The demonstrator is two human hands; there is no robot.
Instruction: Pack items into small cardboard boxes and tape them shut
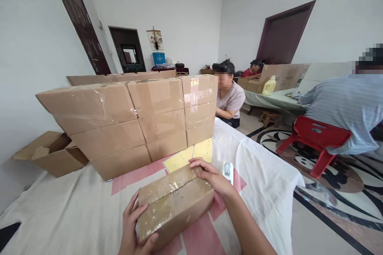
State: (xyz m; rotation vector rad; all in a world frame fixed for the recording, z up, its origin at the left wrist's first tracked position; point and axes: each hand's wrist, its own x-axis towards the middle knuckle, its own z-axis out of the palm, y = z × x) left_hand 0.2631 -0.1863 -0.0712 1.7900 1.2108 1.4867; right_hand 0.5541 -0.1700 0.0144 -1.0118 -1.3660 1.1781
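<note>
A small taped cardboard box [175,201] is held over the cloth-covered table [74,211] in front of me. My left hand [133,225] grips its near left end, thumb under the front edge. My right hand [211,175] wraps over its far right corner. Behind it stands a wall of stacked sealed cartons [134,119], three layers high. A yellow sheet [188,155] lies at the foot of the stack.
An open empty carton [50,153] lies at the left by the wall. A small white object [228,170] rests on the cloth right of my hand. People sit at other tables to the right, one on a red chair [314,139].
</note>
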